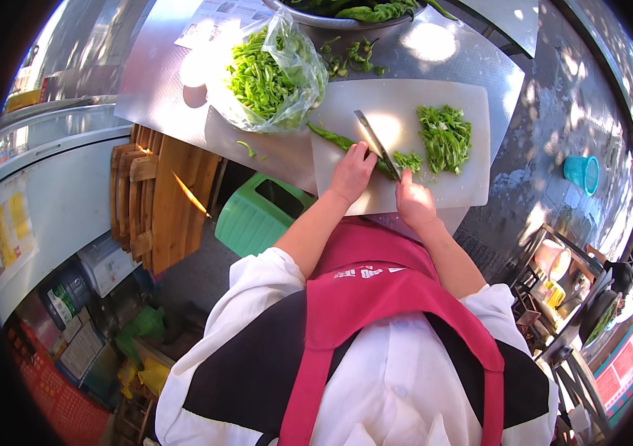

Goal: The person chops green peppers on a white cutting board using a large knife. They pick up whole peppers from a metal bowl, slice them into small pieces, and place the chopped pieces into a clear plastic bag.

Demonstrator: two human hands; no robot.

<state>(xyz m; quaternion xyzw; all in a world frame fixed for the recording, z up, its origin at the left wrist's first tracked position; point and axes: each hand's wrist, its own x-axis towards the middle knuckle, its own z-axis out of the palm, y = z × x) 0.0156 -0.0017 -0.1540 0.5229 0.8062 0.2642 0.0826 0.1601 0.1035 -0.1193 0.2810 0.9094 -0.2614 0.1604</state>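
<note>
A white cutting board (435,93) lies on the metal table. My right hand (414,201) is closed on a kitchen knife (378,141), whose blade points away from me across the board. Just left of the blade, my left hand (353,171) presses a long green pepper (331,136) with curled fingers. Some freshly cut pepper slices (408,160) rest against the blade's right side. Farther right on the board is a larger pile of sliced green pepper (446,139). The knife handle is mostly hidden in my right hand.
A clear plastic bag (298,67) of sliced peppers stands left of the board. Behind it are pepper stems (357,56) and a metal bowl (324,21) of whole peppers. A green plastic stool (257,217) and folded wooden furniture (175,201) stand left, below the table; a blue bucket (582,175) is at right.
</note>
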